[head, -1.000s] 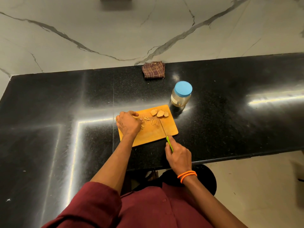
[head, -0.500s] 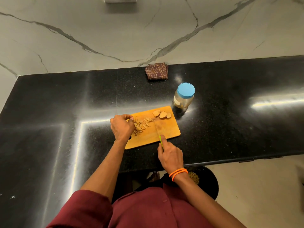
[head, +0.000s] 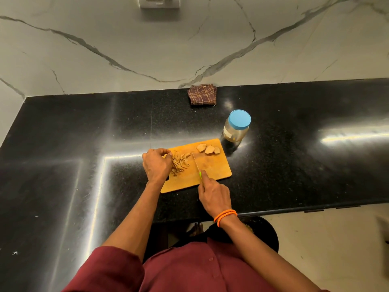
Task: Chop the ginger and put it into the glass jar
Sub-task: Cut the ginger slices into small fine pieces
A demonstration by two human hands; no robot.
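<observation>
Knife (head: 196,165) is gripped by the right hand (head: 213,194), blade resting on the board (head: 219,171) just right of the ginger strips (head: 179,163). Strips are bunched against the curled fingers of the left hand (head: 156,165). Three ginger slices (head: 208,149) lie at the far edge. Lidded jar (head: 236,127) stands past the board's far right corner.

Dim, warm overhead light throws long white streaks of glare across the glossy black table (head: 63,133), while the wide lens bends the marble wall (head: 105,39) at the edges.
</observation>
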